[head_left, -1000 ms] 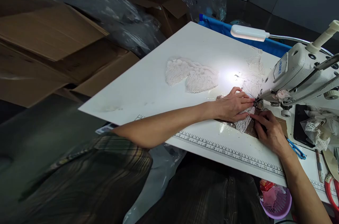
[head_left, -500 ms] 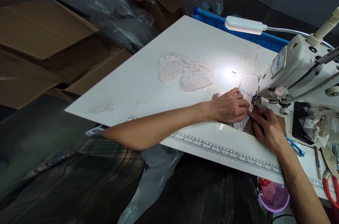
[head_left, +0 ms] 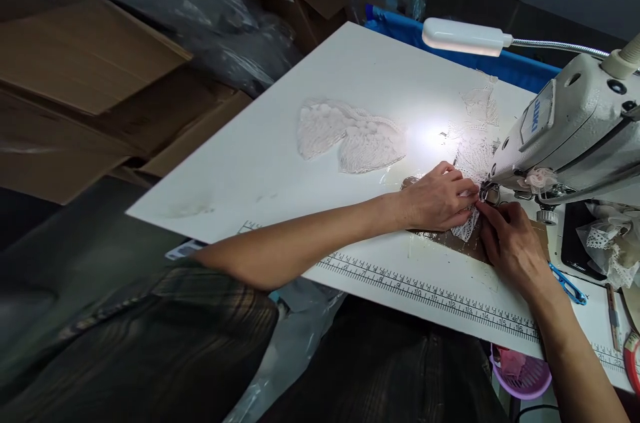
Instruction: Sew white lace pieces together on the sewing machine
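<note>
White openwork lace (head_left: 476, 155) lies across the needle area of a white sewing machine (head_left: 560, 117), and a strip of it shows below my left hand. My left hand (head_left: 440, 197) rests on this lace, fingers bent and pressed together close to the presser foot (head_left: 491, 193). Just right of it, my right hand (head_left: 515, 239) is closed, with its index finger and thumb at the lace edge beside the foot. Its fingertips are partly hidden. Under both hands is a brown plate (head_left: 467, 247). Two joined white ruffled lace pieces (head_left: 353, 133) lie flat to the left.
A lit lamp (head_left: 465, 37) hangs over the white table (head_left: 250, 169). Blue thread snips (head_left: 569, 284), lace scraps (head_left: 614, 243) and red-handled scissors (head_left: 632, 357) lie at right. A purple basket (head_left: 530, 379) is below the edge. Cardboard boxes (head_left: 90, 56) stand left.
The view has shifted slightly, so the machine sits farther right. Both hands stay beside the presser foot, and a little less of the lace strip shows below my left hand.
</note>
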{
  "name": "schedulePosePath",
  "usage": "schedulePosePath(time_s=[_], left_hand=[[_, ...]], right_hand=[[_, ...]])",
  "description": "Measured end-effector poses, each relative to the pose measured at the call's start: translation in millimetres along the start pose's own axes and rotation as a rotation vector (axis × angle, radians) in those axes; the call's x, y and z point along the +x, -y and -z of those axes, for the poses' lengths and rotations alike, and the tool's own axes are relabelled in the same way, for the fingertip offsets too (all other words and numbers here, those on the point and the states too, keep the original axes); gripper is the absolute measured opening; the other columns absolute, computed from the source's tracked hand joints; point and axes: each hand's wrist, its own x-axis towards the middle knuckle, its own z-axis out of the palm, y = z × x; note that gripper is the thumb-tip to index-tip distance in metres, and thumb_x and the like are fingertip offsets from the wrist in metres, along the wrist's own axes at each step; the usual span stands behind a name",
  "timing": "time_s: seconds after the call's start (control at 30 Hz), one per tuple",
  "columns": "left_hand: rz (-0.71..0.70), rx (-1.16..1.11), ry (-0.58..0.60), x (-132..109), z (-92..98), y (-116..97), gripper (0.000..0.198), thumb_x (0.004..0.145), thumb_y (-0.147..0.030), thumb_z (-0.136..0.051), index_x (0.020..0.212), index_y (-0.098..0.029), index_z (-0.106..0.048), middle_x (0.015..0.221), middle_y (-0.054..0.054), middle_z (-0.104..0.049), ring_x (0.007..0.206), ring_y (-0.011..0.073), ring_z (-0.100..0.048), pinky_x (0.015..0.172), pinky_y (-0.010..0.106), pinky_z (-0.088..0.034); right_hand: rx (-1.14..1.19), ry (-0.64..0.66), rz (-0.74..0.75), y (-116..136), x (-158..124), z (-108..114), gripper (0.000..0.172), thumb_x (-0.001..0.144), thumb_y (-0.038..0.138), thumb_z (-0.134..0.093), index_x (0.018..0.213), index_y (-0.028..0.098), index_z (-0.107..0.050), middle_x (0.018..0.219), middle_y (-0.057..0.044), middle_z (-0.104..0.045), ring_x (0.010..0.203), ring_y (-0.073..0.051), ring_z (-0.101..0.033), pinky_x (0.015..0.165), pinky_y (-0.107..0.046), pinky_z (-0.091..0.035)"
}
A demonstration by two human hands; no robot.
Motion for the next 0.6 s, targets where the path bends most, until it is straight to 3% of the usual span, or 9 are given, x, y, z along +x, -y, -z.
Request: schedulePosePath(time_s=[0.37, 0.6], left_hand=[[0.083, -0.002, -0.048, 3, -8.8, -3, 0.031, 0.103, -0.032, -0.042, 0.118, -0.017, -0.065, 0.124, 0.01, -0.067, 0.097, 0.0229, -0.06, 0.089, 0.041, -0.039], [0.077, 0.016, -0.196, -3, -5.2, 7, 0.033, 0.104, -0.034, -0.042, 0.119, -0.012, -0.062, 0.128, 0.018, -0.064, 0.105, 0.0258, -0.062, 0.088, 0.043, -0.046]], right_hand=[[-0.037, -0.016, 0.032, -1, 0, 2, 0.037, 0.096, 0.026, -0.044, 0.125, 0.02, -0.067, 0.098, -0.012, -0.059, 0.072, -0.02, -0.059, 0.063, -0.036, -0.056], [0.154, -0.035, -0.027, -6, -1, 8, 0.037, 0.096, 0.031, -0.047, 0.126, 0.024, -0.067, 0.099, -0.01, -0.066, 0.087, -0.022, -0.066, 0.077, -0.039, -0.059]])
